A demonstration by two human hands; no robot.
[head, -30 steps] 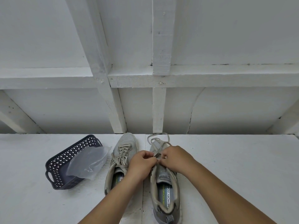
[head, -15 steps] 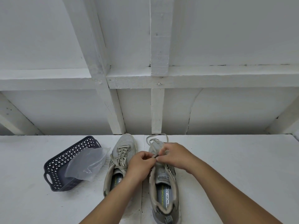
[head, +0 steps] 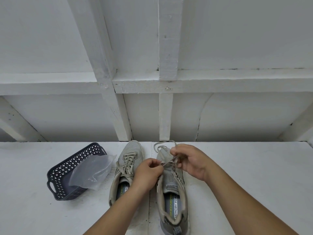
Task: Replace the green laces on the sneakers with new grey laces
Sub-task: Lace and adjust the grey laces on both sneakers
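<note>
Two grey sneakers stand side by side on the white table, toes pointing away from me. The left sneaker (head: 131, 160) is fully laced with a pale lace. Over the right sneaker (head: 171, 184) both hands work on its lace (head: 162, 146), which loops loosely past the toe. My left hand (head: 148, 173) pinches a strand at the middle eyelets. My right hand (head: 189, 161) pinches another strand just above the tongue. The hands hide most of the eyelet rows.
A dark perforated plastic basket (head: 57, 180) sits left of the shoes with a clear plastic bag (head: 92, 170) lying over its rim. A white panelled wall with beams (head: 166, 116) rises at the table's far edge.
My right hand has moved up and away from the left hand, drawing the lace strand out. The left hand stays at the eyelets. The view has shifted slightly.
</note>
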